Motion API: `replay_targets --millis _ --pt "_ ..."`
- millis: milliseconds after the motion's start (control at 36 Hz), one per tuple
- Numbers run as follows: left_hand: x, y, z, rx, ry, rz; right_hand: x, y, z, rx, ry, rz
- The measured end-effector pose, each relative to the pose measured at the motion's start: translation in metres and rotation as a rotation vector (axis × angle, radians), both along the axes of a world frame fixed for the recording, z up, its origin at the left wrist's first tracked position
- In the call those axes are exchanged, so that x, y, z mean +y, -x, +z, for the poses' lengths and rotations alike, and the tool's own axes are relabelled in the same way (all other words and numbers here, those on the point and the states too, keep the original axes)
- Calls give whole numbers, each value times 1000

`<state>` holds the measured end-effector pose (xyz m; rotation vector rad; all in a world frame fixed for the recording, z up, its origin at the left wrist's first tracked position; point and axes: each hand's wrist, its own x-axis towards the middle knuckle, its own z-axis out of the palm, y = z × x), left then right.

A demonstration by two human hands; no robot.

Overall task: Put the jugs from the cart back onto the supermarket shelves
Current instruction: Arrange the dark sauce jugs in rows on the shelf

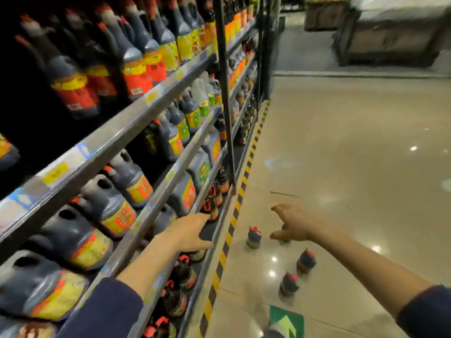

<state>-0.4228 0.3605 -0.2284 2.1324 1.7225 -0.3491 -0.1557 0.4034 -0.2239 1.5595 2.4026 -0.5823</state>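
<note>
Reaching left hand (190, 231): is stretching over the front rail of the bottom shelf (214, 242), fingers straight and close together, holding nothing.
Right hand (292, 224): is hovering above the floor (353, 167), fingers spread and relaxed, thumb raised, gripping nothing.
Small jugs (253, 236): four dark ones with red caps are standing upright on the glossy floor, just beside the shelf foot and apart from each other; the right hand is partly covering one of them, and whether it is touching that one cannot be told.
Small bottles (180, 276): are sitting in rows on the bottom shelf, dark with red caps, under the left forearm.
Large handled jugs (107, 208): are lining the shelf above, dark with yellow and orange labels.
Striped tape (229, 236): is running yellow and black along the shelf base.
Green arrow sticker (286, 323): is lying on the floor near the bottom edge.
</note>
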Motion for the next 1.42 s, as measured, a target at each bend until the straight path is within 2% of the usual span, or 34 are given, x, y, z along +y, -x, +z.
replay_targets --millis 417,861,1167,1417 --pt "78 -85 -44 -1 123 -236 -1 -99 -61 31 139 -309" --pt "165 -165 -98 1 243 -291 25 -175 -116 151 252 -560" --pt "192 -190 -155 5 392 -387 20 -181 -180 217 349 -727" --pt "219 -196 -222 19 479 -472 17 -166 -255 273 421 -864"
